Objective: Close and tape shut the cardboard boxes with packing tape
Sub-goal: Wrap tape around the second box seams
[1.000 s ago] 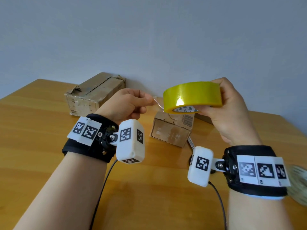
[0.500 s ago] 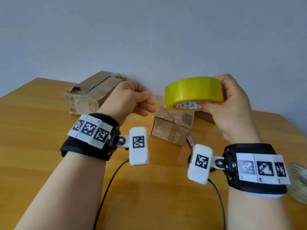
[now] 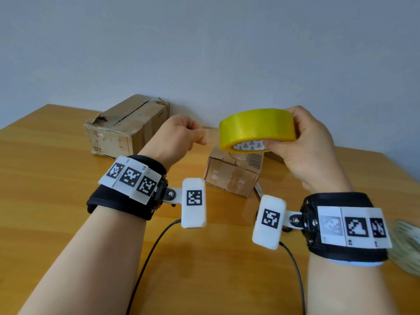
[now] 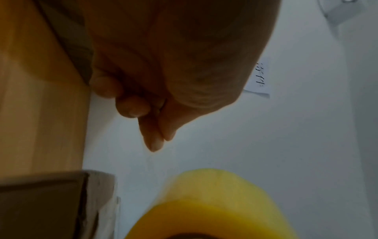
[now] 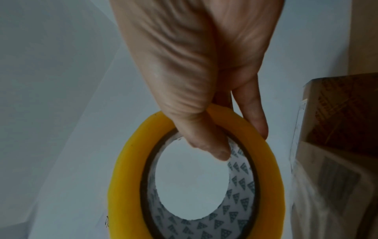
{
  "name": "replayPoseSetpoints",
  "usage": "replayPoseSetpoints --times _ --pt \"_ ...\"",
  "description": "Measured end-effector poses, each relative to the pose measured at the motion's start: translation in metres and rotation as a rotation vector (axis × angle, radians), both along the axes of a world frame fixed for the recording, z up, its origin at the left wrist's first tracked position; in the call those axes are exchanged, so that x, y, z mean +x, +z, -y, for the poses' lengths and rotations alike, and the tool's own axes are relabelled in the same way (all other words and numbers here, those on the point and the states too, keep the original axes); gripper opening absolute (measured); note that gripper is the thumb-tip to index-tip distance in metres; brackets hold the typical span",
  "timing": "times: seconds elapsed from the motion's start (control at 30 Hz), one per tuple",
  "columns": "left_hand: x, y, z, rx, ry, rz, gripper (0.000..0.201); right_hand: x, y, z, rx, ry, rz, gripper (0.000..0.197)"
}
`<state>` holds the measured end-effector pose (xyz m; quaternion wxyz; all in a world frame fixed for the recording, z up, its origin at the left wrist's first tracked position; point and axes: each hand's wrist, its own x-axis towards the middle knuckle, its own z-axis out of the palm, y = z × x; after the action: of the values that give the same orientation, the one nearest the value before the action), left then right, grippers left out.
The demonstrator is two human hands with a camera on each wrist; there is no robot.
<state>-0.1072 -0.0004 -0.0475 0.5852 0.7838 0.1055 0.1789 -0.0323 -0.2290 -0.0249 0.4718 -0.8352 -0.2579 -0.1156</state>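
My right hand [image 3: 288, 130] grips a yellow roll of packing tape [image 3: 254, 126] in the air, thumb inside its printed core [image 5: 235, 169] and fingers over the outer face. My left hand [image 3: 201, 138] hovers just left of the roll, not touching it. Its fingers are curled, with thumb and forefinger [image 4: 155, 142] pressed together and no tape visible between them. A small cardboard box [image 3: 234, 176] sits on the table under the roll. A longer, battered box [image 3: 127, 126] lies at the back left against the wall, its top seam torn.
The wooden table [image 3: 56, 178] runs up to a plain grey wall. A pale ball of twine [image 3: 406, 246] lies at the right edge. A thin grey tool [image 3: 258, 189] pokes out beside the small box. Cables trail from both wrist cameras.
A second ago my left hand pinched a strand of tape pulled from the roll. That strand is gone from view, and the left wrist has turned; the roll rose slightly.
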Motion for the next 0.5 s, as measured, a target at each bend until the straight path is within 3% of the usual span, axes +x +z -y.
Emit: replayPoseSetpoints --times 0.2,0.5 --pt "0.001 0.0003 -0.0011 0.037 0.022 0.088 0.018 -0.0038 0.0035 -0.002 -0.007 -0.016 0.026 0.036" --pt "0.0022 -0.0027 -0.0008 -0.066 -0.033 0.141 0.015 -0.005 0.0066 0.0041 0.054 -0.044 0.042 0.039"
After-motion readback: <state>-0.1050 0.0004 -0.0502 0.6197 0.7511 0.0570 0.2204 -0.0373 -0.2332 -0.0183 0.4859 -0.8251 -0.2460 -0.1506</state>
